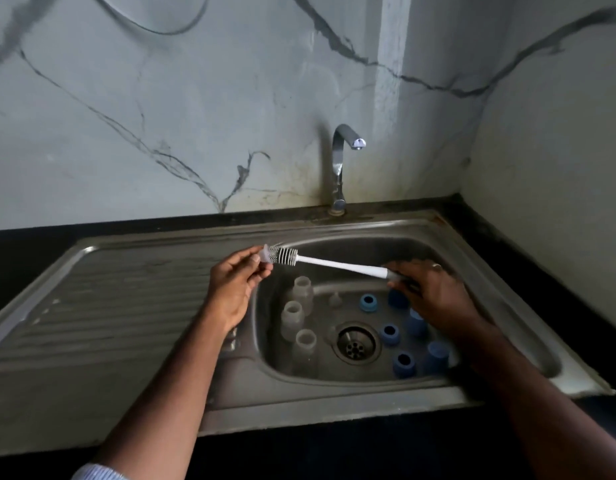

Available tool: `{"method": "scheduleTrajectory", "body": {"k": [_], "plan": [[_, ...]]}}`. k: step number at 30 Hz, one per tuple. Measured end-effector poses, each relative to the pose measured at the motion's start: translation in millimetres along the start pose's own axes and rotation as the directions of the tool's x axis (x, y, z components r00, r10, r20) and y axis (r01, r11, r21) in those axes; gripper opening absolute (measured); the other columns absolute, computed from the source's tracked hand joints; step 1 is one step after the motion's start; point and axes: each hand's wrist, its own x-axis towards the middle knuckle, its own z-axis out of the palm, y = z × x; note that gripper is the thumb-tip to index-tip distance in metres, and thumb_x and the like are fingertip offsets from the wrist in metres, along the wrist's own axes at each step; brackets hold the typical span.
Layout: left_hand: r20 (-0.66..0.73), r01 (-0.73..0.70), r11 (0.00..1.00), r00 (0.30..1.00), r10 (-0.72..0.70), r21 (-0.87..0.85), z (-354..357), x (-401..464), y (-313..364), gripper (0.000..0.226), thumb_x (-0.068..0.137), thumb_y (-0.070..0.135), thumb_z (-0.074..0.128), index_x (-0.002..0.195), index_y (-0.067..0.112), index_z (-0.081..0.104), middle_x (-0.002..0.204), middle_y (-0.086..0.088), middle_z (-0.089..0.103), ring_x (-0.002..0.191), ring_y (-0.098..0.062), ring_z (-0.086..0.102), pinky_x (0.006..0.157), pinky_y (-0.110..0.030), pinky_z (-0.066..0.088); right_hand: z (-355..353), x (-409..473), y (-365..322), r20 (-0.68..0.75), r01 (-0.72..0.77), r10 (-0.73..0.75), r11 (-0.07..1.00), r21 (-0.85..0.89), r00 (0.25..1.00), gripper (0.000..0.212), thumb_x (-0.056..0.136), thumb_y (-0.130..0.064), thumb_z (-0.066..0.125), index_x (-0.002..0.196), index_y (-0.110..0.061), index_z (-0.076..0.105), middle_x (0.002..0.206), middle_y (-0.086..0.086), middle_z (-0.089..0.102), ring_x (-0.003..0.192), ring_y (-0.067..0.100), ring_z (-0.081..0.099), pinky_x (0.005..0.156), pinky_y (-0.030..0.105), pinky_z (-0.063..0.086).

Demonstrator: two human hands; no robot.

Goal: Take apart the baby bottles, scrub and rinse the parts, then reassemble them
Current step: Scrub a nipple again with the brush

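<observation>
My left hand [235,284] pinches a small clear nipple [266,254] above the sink's left rim. The bristle head of a white bottle brush [334,262] is pushed against the nipple. My right hand [432,294] grips the brush handle over the basin. In the basin stand three clear bottle bodies [292,315] on the left. Several blue collars and caps [389,334] lie on the right, around the drain [356,342]. Another clear nipple [335,299] sits on the basin floor.
The steel sink [507,306] has a ribbed draining board [102,306] on the left. A chrome tap [341,168] stands behind the basin, with no water running. Marble wall behind, a black counter edge around, and a side wall close on the right.
</observation>
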Motion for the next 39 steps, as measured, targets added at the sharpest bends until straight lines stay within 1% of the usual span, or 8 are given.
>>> {"method": "scheduleTrajectory", "body": {"k": [12,16,19,22,27,30,34,39], "plan": [[0.102,0.005,0.925,0.994,-0.047,0.38,-18,13,17,0.032,0.1,0.011,0.054,0.071,0.008,0.066,0.059,-0.01,0.056,0.041,-0.011,0.043,0.037,-0.017,0.026,-47,48,-7,-0.129,0.296,-0.456,0.743,-0.6,0.881,0.053,0.094,-0.053,0.054,0.143,-0.034,0.05,0.121,0.005,0.064,0.107,0.03,0.061,0.093,0.053,0.044],[0.153,-0.324,0.829,0.946,0.285,0.456,-18,20,15,0.016,0.096,0.006,0.06,0.087,0.007,0.074,0.06,-0.013,0.063,0.052,-0.012,0.052,0.049,-0.021,0.042,-25,46,-9,0.335,0.083,-0.119,0.989,0.121,0.935,0.046,0.099,-0.06,0.041,0.124,-0.03,0.065,0.104,-0.002,0.07,0.09,0.013,0.065,0.083,0.036,0.051],[0.184,-0.412,0.76,0.91,0.371,0.502,-19,22,12,0.018,0.093,-0.002,0.062,0.106,0.003,0.073,0.07,-0.015,0.069,0.058,-0.009,0.057,0.059,-0.019,0.051,6,38,-3,0.506,-0.179,-0.118,0.848,0.499,0.855,0.02,0.101,-0.039,0.054,0.103,-0.028,0.07,0.076,-0.008,0.063,0.063,0.002,0.057,0.065,0.03,0.048],[0.093,-0.329,0.862,0.943,0.319,0.386,-17,22,10,0.016,0.096,-0.001,0.056,0.09,0.0,0.07,0.063,-0.01,0.065,0.051,-0.013,0.057,0.052,-0.023,0.05,8,40,3,0.155,0.136,-0.158,0.98,0.143,0.975,0.025,0.101,-0.048,0.053,0.116,-0.034,0.066,0.098,-0.01,0.068,0.088,0.006,0.065,0.083,0.037,0.055],[-0.064,0.011,0.969,0.998,0.005,0.247,-16,23,9,0.026,0.103,0.007,0.047,0.082,0.002,0.061,0.056,-0.009,0.054,0.036,-0.01,0.045,0.035,-0.016,0.032,-7,48,-2,-0.274,0.284,-0.457,0.821,-0.495,0.846,0.055,0.082,-0.036,0.075,0.134,-0.031,0.061,0.114,0.007,0.069,0.1,0.034,0.067,0.087,0.055,0.052],[-0.026,-0.16,0.943,0.984,0.175,0.29,-20,25,10,0.023,0.101,0.003,0.049,0.083,0.001,0.063,0.057,-0.007,0.062,0.043,-0.012,0.054,0.043,-0.019,0.045,-5,44,-10,0.077,0.234,-0.227,0.968,-0.093,0.971,0.031,0.098,-0.054,0.049,0.121,-0.037,0.061,0.094,-0.012,0.065,0.085,0.009,0.063,0.077,0.032,0.05],[0.062,-0.414,0.796,0.899,0.433,0.442,-20,24,11,0.013,0.097,-0.001,0.056,0.097,-0.005,0.068,0.066,-0.009,0.068,0.057,-0.01,0.062,0.062,-0.019,0.054,10,35,-16,0.472,-0.15,-0.148,0.83,0.537,0.869,0.018,0.103,-0.042,0.051,0.096,-0.035,0.067,0.072,-0.011,0.061,0.064,0.002,0.055,0.06,0.024,0.044],[-0.142,0.005,0.984,0.99,0.021,0.178,-14,23,18,0.026,0.103,0.001,0.043,0.084,0.002,0.06,0.056,-0.006,0.057,0.038,-0.009,0.048,0.038,-0.016,0.035,-3,44,-10,-0.189,0.306,-0.386,0.887,-0.347,0.903,0.042,0.093,-0.043,0.063,0.134,-0.033,0.058,0.112,-0.002,0.066,0.098,0.021,0.064,0.085,0.04,0.049]]}}
